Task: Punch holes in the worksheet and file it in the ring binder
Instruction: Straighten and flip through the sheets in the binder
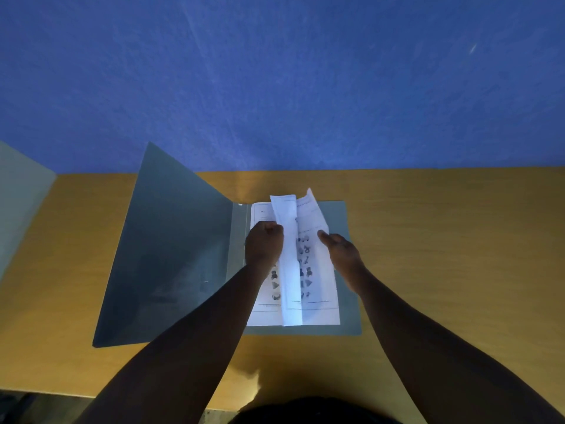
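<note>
Fingers of the left hand (264, 241) are curled into a fist, pinching the left edge of the lifted worksheet (312, 264). The right hand (337, 247) grips its right edge, thumb on top and fingers hidden beneath. The worksheet bows up between the hands, its long axis running away from the person, its top edge pointing toward the blue wall (281, 81). Under it another printed sheet (263, 310) lies flat in the open grey folder (348, 301), whose raised cover (165, 255) stands left of the left hand on the yellow table (458, 240).
</note>
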{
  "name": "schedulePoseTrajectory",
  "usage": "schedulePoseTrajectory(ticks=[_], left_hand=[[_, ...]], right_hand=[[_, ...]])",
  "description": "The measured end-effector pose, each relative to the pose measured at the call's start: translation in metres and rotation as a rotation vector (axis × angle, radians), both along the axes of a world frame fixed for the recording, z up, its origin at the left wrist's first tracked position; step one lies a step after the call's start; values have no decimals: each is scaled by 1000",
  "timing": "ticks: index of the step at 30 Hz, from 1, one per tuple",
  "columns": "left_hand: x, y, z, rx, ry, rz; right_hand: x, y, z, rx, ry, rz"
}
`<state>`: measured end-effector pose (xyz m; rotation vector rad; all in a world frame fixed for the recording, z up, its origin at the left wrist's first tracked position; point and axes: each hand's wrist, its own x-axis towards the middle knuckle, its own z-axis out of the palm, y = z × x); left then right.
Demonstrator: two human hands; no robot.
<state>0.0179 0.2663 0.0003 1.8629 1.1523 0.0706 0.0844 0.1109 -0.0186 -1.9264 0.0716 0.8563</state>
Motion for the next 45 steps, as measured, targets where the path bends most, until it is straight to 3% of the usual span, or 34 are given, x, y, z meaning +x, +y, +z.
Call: schedulePoseTrajectory(ticks=[13,18,23,27,32,39,42,45], left_hand=[[-25,49,-2,141,24,284],[-27,51,-8,156,-30,296],[-29,44,-13,213,-129,136],[-28,36,-16,152,-149,-7],[-25,25,-14,63,-152,-128],[-17,15,-8,61,-122,-106],[-17,17,-11,90,-91,-122],[-18,21,-15,114,-85,-117]], right_hand=[[2,-13,-26,-147,16,-161],[1,-13,-26,-146,14,-164],[0,-12,-23,-129,-1,-131],[-1,-9,-19,-72,-9,-106],[-4,0,-5,131,100,-69],[-12,19,13,122,66,219],[-17,23,13,167,185,189],[-19,26,10,163,157,228]])
